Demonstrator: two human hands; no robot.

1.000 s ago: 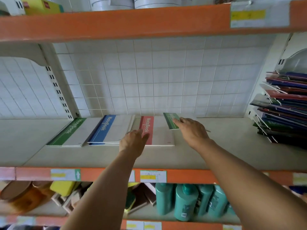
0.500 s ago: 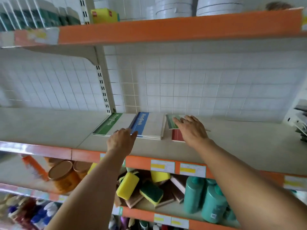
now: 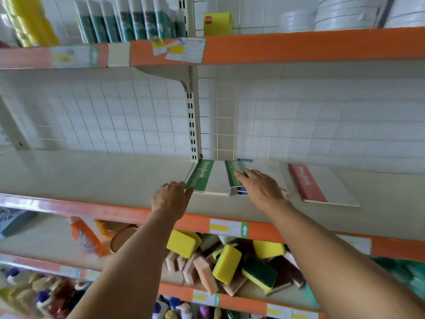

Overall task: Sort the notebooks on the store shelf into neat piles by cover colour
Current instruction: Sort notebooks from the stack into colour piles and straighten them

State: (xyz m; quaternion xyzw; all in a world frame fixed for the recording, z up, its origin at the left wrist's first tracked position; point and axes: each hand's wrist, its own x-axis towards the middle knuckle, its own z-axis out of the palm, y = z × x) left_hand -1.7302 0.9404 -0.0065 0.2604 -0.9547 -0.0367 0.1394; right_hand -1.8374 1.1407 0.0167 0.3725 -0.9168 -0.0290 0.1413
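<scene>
Notebooks: left hand fingers curled at edge, right hand fingers flat atop.

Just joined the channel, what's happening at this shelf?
A person is sorting notebooks on the shelf. The left hand touches the near corner of the green notebook pile. The right hand rests flat on another green notebook lying over the blue pile. The red notebook lies apart, to the right.

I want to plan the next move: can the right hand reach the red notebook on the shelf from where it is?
Probably yes. The red notebook lies flat just beside the right hand, which rests on a green notebook; nothing stands between them.
</scene>
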